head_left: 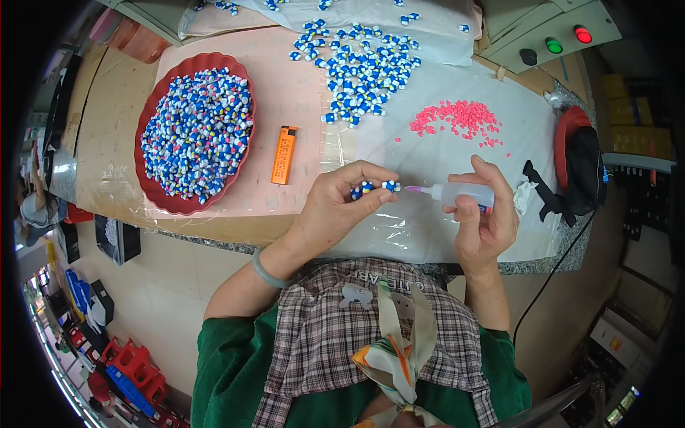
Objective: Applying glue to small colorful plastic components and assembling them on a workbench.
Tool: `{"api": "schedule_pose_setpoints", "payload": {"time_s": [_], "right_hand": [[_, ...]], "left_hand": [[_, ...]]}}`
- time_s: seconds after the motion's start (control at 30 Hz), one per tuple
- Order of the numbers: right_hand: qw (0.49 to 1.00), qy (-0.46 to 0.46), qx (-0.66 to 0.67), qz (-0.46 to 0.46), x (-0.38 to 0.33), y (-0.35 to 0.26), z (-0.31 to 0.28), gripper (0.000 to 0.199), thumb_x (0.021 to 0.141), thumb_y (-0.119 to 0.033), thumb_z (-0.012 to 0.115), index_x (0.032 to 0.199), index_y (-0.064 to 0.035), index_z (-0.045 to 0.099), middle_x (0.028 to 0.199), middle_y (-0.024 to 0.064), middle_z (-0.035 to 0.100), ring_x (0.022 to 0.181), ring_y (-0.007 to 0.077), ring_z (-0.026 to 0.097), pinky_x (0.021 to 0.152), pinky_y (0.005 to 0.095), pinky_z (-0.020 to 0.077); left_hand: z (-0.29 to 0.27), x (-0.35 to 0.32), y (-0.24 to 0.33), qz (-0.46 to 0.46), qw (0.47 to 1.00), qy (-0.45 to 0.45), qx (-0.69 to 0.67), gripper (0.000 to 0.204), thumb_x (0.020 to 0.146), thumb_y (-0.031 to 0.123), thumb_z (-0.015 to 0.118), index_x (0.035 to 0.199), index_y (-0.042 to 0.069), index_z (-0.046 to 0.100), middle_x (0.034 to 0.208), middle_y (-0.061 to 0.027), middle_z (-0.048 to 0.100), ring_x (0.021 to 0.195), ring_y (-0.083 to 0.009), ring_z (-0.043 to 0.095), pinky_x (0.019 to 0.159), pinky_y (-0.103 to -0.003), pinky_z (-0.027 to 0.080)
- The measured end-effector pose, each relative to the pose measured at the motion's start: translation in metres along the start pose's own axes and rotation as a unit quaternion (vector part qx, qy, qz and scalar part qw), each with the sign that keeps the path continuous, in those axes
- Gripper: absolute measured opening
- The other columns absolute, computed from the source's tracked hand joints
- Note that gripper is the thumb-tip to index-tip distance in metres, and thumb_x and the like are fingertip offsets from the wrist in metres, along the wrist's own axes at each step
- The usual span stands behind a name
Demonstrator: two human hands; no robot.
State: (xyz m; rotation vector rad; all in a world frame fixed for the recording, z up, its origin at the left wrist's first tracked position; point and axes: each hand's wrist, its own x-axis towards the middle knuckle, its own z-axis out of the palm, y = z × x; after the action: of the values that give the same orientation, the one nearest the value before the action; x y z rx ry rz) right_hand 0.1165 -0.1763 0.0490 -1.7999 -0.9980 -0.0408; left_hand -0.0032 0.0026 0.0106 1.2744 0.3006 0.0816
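Pale plastic sheeting covers a stone-edged worktable (549,265), seen from above over the person's checked apron and green sleeves. Far left, at floor level, red and blue crates (132,374) sit below the table edge. On the table's left part stands a red tray (158,196) heaped with small blue-and-white beads dotted with yellow and pink. Just right of the tray lies an orange lighter (284,155), lengthwise, apart from the tray rim. Farther back, past the lighter, a loose scatter of blue-and-white beads (364,71) spreads over the sheet.

Near the middle, the left hand (335,207), a pale green bangle (265,273) on its wrist, is curled closed with thumb and fingertips pinching a few blue-and-white pieces (371,188) in a short row, held above the table's front part. The pink tip of a small glue bottle (460,193) touches or nearly touches the rightmost piece; which one cannot be told. The right hand (485,214) is wrapped around that clear bottle, thumb on top and fingers closed under it, holding it level and pointed left.

Behind the bottle lies a little heap of pink beads (460,118). Right of the hand a black cloth (546,192) lies beside a black-and-red object (581,164) at the table's edge, with a black cord trailing down. At the upper right a grey box (549,28) carries a black, a green and a red button.
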Motion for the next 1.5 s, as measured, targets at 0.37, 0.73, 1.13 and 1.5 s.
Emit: {"api": "schedule_pose_setpoints", "payload": {"time_s": [0.37,0.73,1.13,1.5], "right_hand": [[1.0,-0.012,-0.027,0.0,-0.001,-0.002,0.001,0.037,0.094,-0.017,0.057,0.124,0.005,0.051,0.086,0.0155,0.068,0.06,0.0126,0.06,0.053,0.0219,0.0479],[1.0,-0.011,-0.02,-0.014,0.002,-0.003,0.002,0.036,0.091,-0.016,0.063,0.119,0.0045,0.053,0.09,0.0174,0.067,0.06,0.014,0.061,0.051,0.0227,0.0481],[0.893,-0.058,0.303,0.327,0.015,0.036,0.009,0.026,0.08,-0.002,0.07,0.099,-0.0027,0.052,0.085,0.006,0.058,0.079,0.0149,0.062,0.066,0.0272,0.0484],[0.98,-0.147,-0.132,0.035,0.047,0.049,0.051,0.021,0.073,-0.004,0.073,0.092,-0.0026,0.064,0.09,0.0103,0.063,0.079,0.0263,0.064,0.072,0.0325,0.0511]], "left_hand": [[0.0,0.0,0.0,-0.009,1.0,-0.005,0.012,0.026,0.09,0.003,0.063,0.115,-0.004,0.058,0.104,-0.0097,0.065,0.096,-0.0151,0.066,0.078,-0.021,0.051],[-0.002,0.001,-0.003,0.001,1.0,-0.003,0.012,0.025,0.091,0.003,0.062,0.115,-0.004,0.058,0.103,-0.0091,0.065,0.095,-0.0145,0.065,0.077,-0.021,0.051],[-0.011,-0.006,-0.005,-0.006,0.999,0.032,0.002,0.02,0.091,0.004,0.062,0.11,0.0,0.062,0.086,-0.0005,0.062,0.086,-0.0062,0.063,0.067,-0.017,0.044],[-0.013,-0.012,-0.011,-0.005,0.999,0.029,-0.014,0.019,0.091,0.005,0.063,0.109,0.0,0.063,0.094,-0.004,0.067,0.088,-0.0073,0.063,0.074,-0.019,0.048]]}}
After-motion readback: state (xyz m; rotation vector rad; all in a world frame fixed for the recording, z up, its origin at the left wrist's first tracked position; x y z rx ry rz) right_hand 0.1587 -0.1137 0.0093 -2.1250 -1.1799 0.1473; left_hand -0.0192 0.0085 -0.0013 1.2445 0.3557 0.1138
